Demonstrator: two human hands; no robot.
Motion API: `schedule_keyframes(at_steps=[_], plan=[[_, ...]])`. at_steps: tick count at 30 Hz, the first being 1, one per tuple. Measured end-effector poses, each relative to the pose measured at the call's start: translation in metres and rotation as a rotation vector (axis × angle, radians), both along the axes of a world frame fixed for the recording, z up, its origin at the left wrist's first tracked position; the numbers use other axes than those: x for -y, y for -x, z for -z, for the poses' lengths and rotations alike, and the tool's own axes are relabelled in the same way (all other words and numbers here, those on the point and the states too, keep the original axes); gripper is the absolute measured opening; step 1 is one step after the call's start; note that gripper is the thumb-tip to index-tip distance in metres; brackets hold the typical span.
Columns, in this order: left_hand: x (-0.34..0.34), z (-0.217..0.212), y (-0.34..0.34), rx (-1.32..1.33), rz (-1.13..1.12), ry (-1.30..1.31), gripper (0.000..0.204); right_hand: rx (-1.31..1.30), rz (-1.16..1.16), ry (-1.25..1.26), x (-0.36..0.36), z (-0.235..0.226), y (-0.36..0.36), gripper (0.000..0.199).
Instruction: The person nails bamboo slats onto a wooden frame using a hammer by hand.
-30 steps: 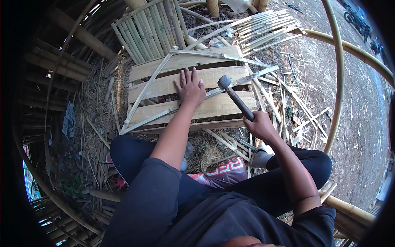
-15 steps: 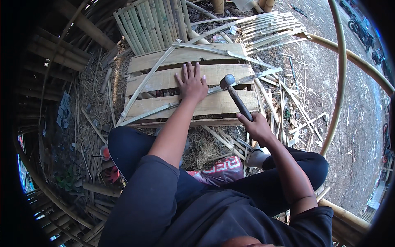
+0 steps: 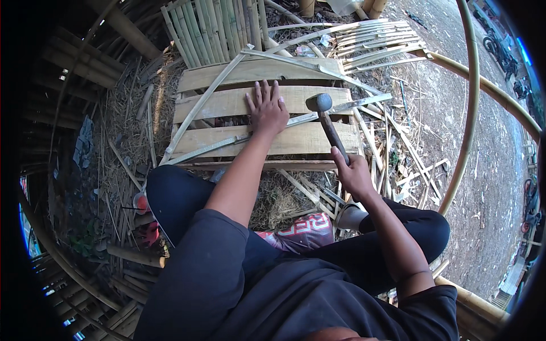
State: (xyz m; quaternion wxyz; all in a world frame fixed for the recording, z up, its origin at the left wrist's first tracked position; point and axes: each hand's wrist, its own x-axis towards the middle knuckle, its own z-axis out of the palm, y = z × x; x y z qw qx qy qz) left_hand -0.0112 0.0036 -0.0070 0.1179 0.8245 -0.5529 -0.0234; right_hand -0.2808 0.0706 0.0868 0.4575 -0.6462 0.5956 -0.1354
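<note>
My left hand [image 3: 269, 112] lies with fingers spread over the middle plank of a low slatted wooden platform [image 3: 216, 104]. Its wrist crosses a long bamboo strip [image 3: 216, 146] that runs slantwise over the planks. In my right hand [image 3: 355, 175] is a hammer [image 3: 331, 132], gripped by its dark handle, its head raised over the right part of the platform. Two more split bamboo strips meet at a point near the platform's far edge, one slanting down left [image 3: 206, 105], the other down right [image 3: 310, 66].
A panel of upright bamboo slats [image 3: 213, 31] stands beyond the platform, with a pile of split strips [image 3: 378, 42] to its right. Bamboo offcuts [image 3: 418, 153] litter the ground. Curved bamboo poles [image 3: 472, 85] rise at the right. A printed bag [image 3: 304, 232] lies between my legs.
The hammer head has shifted slightly right and tilted more upright, with my right hand a little to the right. My left hand stays spread on the plank.
</note>
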Motion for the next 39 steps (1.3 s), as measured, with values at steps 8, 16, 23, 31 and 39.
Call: schedule_keyframes(at_steps=[8, 16, 23, 31, 39], plan=[[0.000, -0.006, -0.001, 0.014, -0.002, 0.006, 0.061, 0.282, 0.017, 0.285, -0.013, -0.004, 0.002, 0.057], [0.000, -0.005, 0.000, 0.017, -0.009, 0.038, 0.063, 0.215, 0.130, 0.198, 0.001, -0.009, 0.006, 0.062], [0.003, -0.006, 0.002, 0.023, -0.004, 0.037, 0.061, -0.061, 0.084, 0.091, -0.017, -0.002, -0.011, 0.069], [-0.001, -0.008, -0.002, 0.024, -0.028, 0.022, 0.061, 0.418, 0.089, 0.323, -0.017, -0.019, -0.002, 0.055], [0.007, -0.004, 0.003, 0.057, -0.043, 0.065, 0.060, 0.001, 0.065, -0.046, -0.010, 0.007, -0.006, 0.064]])
